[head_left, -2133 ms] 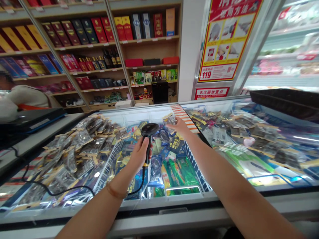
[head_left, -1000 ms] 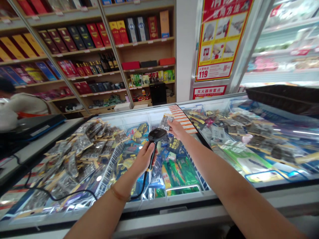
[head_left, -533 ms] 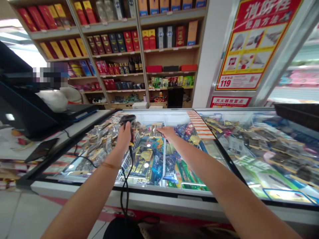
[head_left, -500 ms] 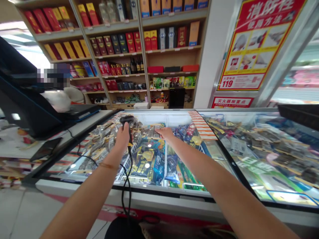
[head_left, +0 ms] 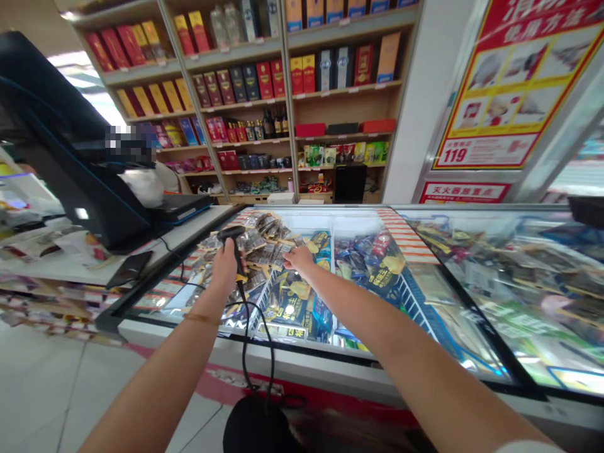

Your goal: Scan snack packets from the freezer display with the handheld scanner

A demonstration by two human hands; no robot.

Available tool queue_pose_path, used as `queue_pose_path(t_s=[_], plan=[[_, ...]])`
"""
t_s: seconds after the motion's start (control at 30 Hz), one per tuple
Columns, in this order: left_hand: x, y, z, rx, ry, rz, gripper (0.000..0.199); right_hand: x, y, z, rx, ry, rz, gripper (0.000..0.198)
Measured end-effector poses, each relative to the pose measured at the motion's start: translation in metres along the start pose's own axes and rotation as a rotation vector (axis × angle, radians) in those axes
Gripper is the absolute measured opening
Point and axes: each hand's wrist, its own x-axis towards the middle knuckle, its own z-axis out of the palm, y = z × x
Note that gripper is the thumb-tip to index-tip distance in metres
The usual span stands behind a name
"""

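Observation:
My left hand (head_left: pixel 225 265) is wrapped round a black handheld barcode scanner (head_left: pixel 231 233), its head pointing toward the packets. A black cable (head_left: pixel 246 340) hangs from the handle and loops over the freezer's front edge. My right hand (head_left: pixel 299 258) is closed, thumb and fingers pinching the edge of a small clear packet (head_left: pixel 278 251) with dark contents. Many similar small packets (head_left: pixel 264 223) lie heaped on the glass top around the scanner. The fingertips' exact grip is partly blurred.
Below the glass, the chest freezer (head_left: pixel 330 363) holds baskets of blue bagged goods (head_left: pixel 382 277). A black checkout terminal (head_left: pixel 94 157) and a phone-like dark slab (head_left: pixel 129 269) stand at left. Shelves of boxed bottles (head_left: pixel 302 72) line the back; another freezer section (head_left: pixel 519 296) is at right.
The view has swung left, so the surroundings appear shifted right. My right hand, with the packet, has come closer to the scanner in my left hand.

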Motion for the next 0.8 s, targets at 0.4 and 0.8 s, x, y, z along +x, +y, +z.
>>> queue_pose_path(t_s=[0.4,0.8], plan=[[-0.058,-0.002,0.134,-0.119,-0.223,-0.073,0.046,-0.032,-0.005,-0.165,-0.165,0.189,-0.05,0.016],[-0.152,-0.031,0.268,-0.096,-0.637,-0.085,0.05,-0.109,0.028,-0.469,-0.819,0.767,-0.015,0.045]])
